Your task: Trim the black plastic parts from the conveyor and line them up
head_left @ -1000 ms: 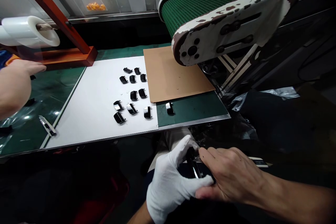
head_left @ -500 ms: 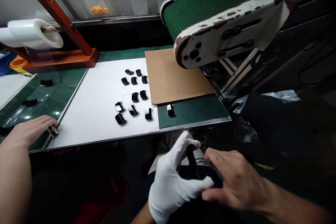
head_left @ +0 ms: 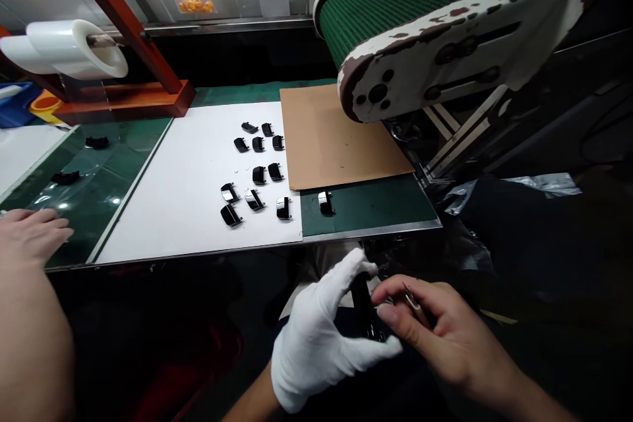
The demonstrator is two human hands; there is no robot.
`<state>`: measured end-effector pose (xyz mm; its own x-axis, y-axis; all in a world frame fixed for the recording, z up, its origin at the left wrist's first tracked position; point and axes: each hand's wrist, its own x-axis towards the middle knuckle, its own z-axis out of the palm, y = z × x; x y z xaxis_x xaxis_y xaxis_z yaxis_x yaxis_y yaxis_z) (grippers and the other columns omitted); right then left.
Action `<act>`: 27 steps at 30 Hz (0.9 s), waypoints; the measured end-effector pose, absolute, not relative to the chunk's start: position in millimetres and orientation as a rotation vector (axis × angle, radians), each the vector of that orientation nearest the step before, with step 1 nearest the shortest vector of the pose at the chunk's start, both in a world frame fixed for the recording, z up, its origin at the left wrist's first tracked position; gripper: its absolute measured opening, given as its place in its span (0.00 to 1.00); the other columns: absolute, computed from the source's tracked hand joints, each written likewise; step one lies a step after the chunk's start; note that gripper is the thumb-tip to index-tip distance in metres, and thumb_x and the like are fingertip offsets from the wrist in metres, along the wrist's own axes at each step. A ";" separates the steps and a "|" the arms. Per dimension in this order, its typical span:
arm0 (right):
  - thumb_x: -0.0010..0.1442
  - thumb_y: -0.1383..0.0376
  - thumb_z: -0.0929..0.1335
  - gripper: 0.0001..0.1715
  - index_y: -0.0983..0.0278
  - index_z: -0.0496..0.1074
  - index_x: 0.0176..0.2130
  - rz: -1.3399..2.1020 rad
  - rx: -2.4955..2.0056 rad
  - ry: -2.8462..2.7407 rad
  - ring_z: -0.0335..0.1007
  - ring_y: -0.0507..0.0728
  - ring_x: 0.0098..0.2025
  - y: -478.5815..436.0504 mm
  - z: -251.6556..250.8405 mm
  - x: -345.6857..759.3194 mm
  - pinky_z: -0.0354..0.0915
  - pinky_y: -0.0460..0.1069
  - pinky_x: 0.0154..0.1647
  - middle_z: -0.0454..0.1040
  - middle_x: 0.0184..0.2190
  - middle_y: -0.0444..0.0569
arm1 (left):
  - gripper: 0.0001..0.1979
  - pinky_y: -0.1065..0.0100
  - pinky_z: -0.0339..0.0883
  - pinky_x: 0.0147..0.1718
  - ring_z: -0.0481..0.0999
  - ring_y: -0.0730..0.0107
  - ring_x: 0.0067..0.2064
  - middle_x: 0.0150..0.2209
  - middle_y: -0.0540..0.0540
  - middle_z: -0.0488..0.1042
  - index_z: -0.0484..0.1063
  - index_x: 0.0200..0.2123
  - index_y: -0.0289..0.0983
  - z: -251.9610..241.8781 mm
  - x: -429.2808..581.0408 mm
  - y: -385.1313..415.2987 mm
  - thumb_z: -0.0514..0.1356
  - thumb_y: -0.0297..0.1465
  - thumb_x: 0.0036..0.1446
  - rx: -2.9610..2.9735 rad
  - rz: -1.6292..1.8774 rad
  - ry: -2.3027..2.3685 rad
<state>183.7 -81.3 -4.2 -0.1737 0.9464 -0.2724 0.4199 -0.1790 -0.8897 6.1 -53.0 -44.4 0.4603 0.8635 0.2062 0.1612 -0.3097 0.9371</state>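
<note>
My left hand (head_left: pixel 321 336), in a white glove, grips a glossy black plastic part (head_left: pixel 362 303) between thumb and fingers, below the table's front edge. The part's lower end shows small shiny details near the thumb. My bare right hand (head_left: pixel 440 330) is closed just right of the part, its fingertips close to the part's side. A small thin tool with a pointed metal tip (head_left: pixel 413 302) rests in the curled fingers; its exact kind is unclear. Similar black parts (head_left: pixel 254 200) lie in loose rows on the white sheet (head_left: pixel 178 191), and another black part (head_left: pixel 325 203) sits on the green surface.
A co-worker's hand (head_left: pixel 34 234) is at the table's left, near black parts under clear film (head_left: pixel 66 177). A film roll (head_left: pixel 74 49) hangs on a red-brown stand (head_left: pixel 163 102). Cardboard (head_left: pixel 336 151) lies below the overhanging conveyor end (head_left: pixel 378 89).
My right hand has closed in, and its fingers have curled, showing the small tool. My left hand keeps its hold on the black part. The co-worker's hand has shifted left; the view moved slightly.
</note>
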 end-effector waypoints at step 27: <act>0.55 0.54 0.70 0.13 0.61 0.78 0.35 1.010 -1.671 -1.244 0.67 0.53 0.21 -110.2 -36.6 171.3 0.59 0.47 0.20 0.79 0.26 0.47 | 0.43 0.61 0.71 0.50 0.71 0.56 0.56 0.58 0.39 0.67 0.48 0.65 0.42 -41.5 1.4 -38.3 0.67 0.40 0.51 2.154 0.608 0.984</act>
